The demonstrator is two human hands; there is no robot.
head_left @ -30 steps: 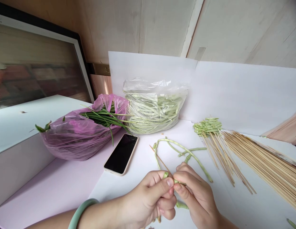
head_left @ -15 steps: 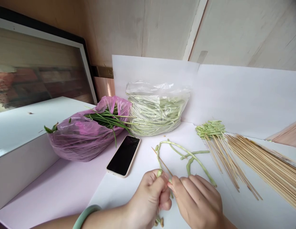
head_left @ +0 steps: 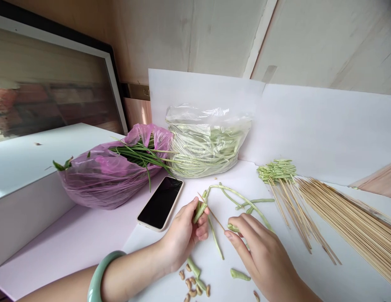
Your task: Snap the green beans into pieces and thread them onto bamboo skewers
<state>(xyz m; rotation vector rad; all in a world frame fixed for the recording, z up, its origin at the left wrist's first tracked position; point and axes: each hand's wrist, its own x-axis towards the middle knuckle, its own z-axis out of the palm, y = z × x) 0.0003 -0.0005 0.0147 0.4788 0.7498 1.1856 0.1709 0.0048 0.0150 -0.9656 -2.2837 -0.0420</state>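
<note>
My left hand, with a pale green bangle on its wrist, pinches a folded green long bean threaded on a thin bamboo skewer. My right hand pinches another stretch of the same bean a little to the right. The rest of the long bean loops away over the white paper. Bean pieces and loose seeds lie below my hands.
A dark phone lies left of my hands. Behind it are a pink bag of green chives and a clear bag of long beans. Finished bean skewers and a pile of bare bamboo skewers lie right. A white box stands left.
My hands moved apart and up the table, the left carrying the bean on the skewer. Bean scraps and seeds under my hands have come into view.
</note>
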